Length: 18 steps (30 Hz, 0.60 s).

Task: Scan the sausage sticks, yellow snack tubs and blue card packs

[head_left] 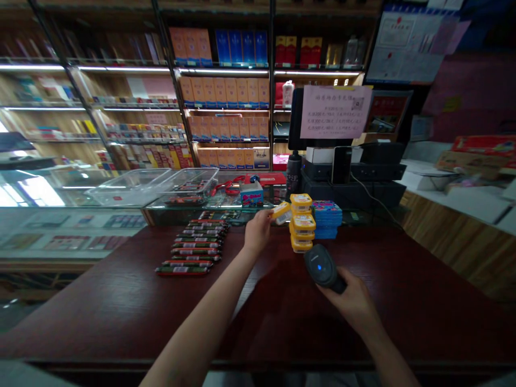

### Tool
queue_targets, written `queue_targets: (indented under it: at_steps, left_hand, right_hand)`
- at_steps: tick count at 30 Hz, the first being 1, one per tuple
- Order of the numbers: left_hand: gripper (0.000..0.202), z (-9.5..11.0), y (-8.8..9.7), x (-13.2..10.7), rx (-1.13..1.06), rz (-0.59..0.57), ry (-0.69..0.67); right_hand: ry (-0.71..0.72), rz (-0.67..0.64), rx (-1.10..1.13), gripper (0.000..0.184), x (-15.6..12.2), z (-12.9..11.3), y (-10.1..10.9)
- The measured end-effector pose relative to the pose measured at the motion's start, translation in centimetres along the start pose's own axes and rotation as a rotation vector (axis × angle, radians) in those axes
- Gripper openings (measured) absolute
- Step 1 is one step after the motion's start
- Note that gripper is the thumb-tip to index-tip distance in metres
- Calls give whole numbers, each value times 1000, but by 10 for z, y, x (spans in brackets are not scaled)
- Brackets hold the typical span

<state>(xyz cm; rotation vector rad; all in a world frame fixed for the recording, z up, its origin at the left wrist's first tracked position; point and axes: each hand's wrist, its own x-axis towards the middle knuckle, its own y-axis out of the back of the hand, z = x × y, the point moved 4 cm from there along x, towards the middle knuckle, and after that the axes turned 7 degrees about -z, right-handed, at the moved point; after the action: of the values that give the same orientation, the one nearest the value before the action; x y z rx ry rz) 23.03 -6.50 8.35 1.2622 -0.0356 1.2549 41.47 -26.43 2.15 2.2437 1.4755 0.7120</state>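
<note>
Head view: left hand (258, 231) pinches yellow pack (281, 213), its label (283, 217) blurred; right hand (338, 303) grips barcode scanner (322, 267)

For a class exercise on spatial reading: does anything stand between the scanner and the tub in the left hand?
Yes: the stack of yellow-lidded tubs stands between the barcode scanner and the tub held by the left hand.

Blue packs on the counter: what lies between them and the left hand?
In the head view, the stack of yellow-lidded tubs stands between the blue packs and the left hand, which holds a yellow-lidded tub.
</note>
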Motion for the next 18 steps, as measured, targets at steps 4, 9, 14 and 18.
queue_targets:
  at_steps: [4, 9, 14, 18]
  left_hand:
    - [20, -51, 4, -39, -91, 44, 176]
    - [18, -96, -2, -83, -171, 58, 332]
    - [18, -106, -7, -94, -204, 89, 355]
    - [18, -104, -8, -94, -168, 89, 336]
  right_hand:
    - [40, -113, 44, 34, 5, -15, -15]
    - [66, -191, 23, 28, 13, -25, -52]
    - [115, -249, 0, 28, 23, -36, -82]
    - [105, -290, -50, 34, 32, -41, -95]
